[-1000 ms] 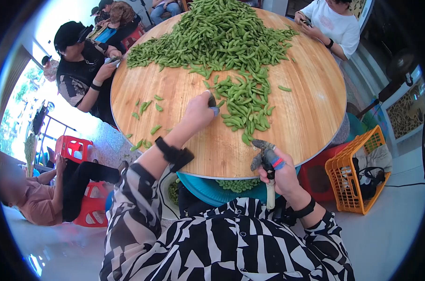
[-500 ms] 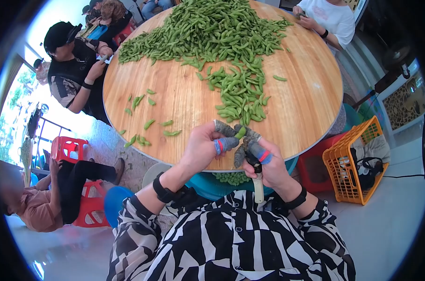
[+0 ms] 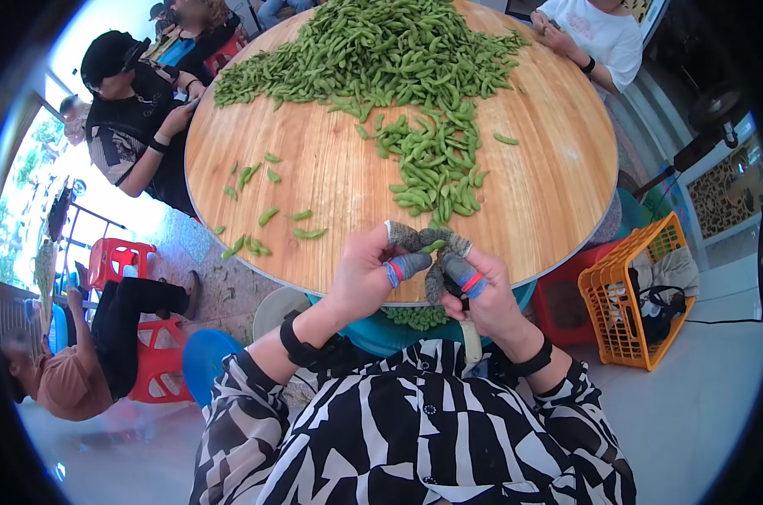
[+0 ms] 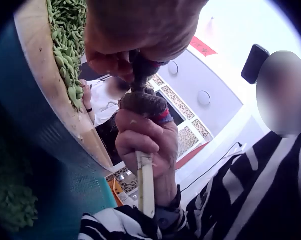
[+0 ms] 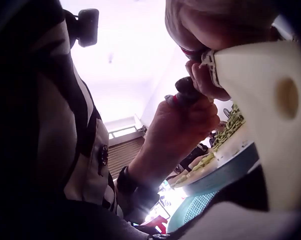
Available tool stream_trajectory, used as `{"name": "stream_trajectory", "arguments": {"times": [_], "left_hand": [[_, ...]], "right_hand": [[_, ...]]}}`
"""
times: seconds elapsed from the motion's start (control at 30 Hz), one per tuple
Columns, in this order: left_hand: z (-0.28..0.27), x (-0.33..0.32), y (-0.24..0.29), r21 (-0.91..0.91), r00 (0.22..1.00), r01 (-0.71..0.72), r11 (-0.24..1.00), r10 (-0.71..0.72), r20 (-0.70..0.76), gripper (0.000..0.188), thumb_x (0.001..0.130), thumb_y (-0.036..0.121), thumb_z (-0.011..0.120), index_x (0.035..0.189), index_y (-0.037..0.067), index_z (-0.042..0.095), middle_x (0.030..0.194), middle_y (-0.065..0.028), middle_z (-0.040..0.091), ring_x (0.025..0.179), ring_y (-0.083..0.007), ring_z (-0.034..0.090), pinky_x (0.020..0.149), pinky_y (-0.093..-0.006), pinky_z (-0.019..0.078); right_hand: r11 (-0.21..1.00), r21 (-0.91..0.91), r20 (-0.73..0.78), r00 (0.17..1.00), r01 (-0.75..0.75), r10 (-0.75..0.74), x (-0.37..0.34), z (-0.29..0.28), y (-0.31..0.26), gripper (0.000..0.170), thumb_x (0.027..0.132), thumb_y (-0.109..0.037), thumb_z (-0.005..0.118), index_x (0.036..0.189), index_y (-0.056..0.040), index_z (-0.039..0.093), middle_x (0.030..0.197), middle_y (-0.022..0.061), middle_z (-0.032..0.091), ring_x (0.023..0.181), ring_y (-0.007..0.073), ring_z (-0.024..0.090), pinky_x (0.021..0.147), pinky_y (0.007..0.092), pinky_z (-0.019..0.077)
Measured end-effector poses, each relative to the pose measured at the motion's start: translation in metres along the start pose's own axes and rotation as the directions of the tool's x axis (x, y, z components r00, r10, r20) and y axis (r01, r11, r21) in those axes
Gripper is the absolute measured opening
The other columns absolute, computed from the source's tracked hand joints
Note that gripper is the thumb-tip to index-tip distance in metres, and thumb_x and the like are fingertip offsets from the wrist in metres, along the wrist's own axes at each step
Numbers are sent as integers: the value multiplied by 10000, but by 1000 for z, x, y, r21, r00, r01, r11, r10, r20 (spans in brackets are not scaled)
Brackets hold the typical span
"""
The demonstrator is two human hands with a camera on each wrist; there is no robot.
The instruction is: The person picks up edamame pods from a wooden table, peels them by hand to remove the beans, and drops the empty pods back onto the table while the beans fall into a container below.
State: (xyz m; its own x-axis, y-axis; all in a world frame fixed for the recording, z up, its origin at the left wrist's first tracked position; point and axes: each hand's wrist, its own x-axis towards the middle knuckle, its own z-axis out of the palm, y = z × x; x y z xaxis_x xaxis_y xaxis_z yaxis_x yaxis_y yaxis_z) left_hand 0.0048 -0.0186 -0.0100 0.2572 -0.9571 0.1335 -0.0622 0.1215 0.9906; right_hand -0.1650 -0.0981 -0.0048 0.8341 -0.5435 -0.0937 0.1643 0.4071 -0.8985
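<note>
My left hand pinches a green edamame pod between its thumb and forefinger, which wear grey fabric covers. Facing it, my right hand has similar covers, one with a red and blue band, and its fingertips meet the pod. A tool with a long cream handle is gripped in the right palm, the handle pointing down toward my body; its working end is hidden by the fingers. The right wrist view shows a hole near the end of this handle. Both hands are over the near edge of the round wooden table.
A large heap of edamame pods covers the far tabletop and trails toward me; several loose pods lie left. Below the near edge, a teal basin holds shelled beans. An orange crate stands right. Other people sit around.
My left hand has come back from the pods on the table to meet the right hand, bringing a pod. Over the last half second the fingertips have closed in around that pod.
</note>
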Motion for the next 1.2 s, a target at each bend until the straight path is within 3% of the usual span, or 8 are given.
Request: {"name": "stream_trajectory", "arguments": {"times": [0.23,0.3,0.43,0.5,0.6,0.73,0.8,1.2], "left_hand": [[-12,5,-2,-329,950,292,898,-231,210,192,802,40,702,981,3,642,728,-45,625,566,-72,511,502,-217,408],[-12,7,-7,-675,860,486,555,-163,484,148,809,38,688,938,6,624,658,-48,587,484,-93,466,438,-224,349],[-7,6,-9,-706,843,528,473,-187,504,117,827,26,652,920,-10,590,657,-39,574,509,-128,498,462,-263,386],[-1,9,-5,164,993,-54,985,36,109,97,844,7,608,927,-18,566,641,-66,562,544,-172,530,500,-323,422],[1,3,4,715,891,-431,550,385,241,213,837,17,639,1044,-22,605,701,-111,591,627,-164,573,565,-326,473],[-2,2,18,708,884,-456,540,366,290,204,818,48,680,1010,-6,638,738,-166,610,630,-140,553,584,-307,466],[-1,5,21,382,983,-174,908,136,125,148,814,59,694,934,-12,647,711,-96,626,595,-128,510,564,-303,446],[-9,2,17,-181,886,442,879,-394,245,183,890,197,628,820,30,655,556,11,511,412,-50,400,374,-186,247]], "right_hand": [[957,282,201,979,-72,15,-3,-12,-1,309,980,-190,445,1247,-42,496,705,60,552,468,47,418,381,181,321],[934,327,230,971,-145,70,-4,-15,-2,305,978,-211,453,1229,-46,503,715,62,551,465,50,416,378,180,321],[834,478,196,959,-275,204,-2,-20,7,266,971,-246,471,1152,-58,523,759,80,565,455,62,412,365,185,326],[813,517,149,963,-268,223,1,-21,8,249,967,-247,478,1127,-63,527,763,86,571,450,66,413,359,188,328],[762,569,126,949,-308,289,0,-22,10,229,963,-244,484,1099,-67,534,773,99,582,448,74,423,350,195,334],[771,563,179,954,-299,239,2,-19,9,230,964,-235,475,1104,-63,536,778,111,589,452,85,444,348,197,344],[782,555,148,959,-284,243,2,-15,8,235,965,-228,472,1117,-60,535,771,112,587,449,88,446,348,197,346],[999,-44,-88,996,-6,2,-3,-8,1,218,937,-157,544,1109,-26,567,664,38,570,443,46,456,385,182,324]]}}
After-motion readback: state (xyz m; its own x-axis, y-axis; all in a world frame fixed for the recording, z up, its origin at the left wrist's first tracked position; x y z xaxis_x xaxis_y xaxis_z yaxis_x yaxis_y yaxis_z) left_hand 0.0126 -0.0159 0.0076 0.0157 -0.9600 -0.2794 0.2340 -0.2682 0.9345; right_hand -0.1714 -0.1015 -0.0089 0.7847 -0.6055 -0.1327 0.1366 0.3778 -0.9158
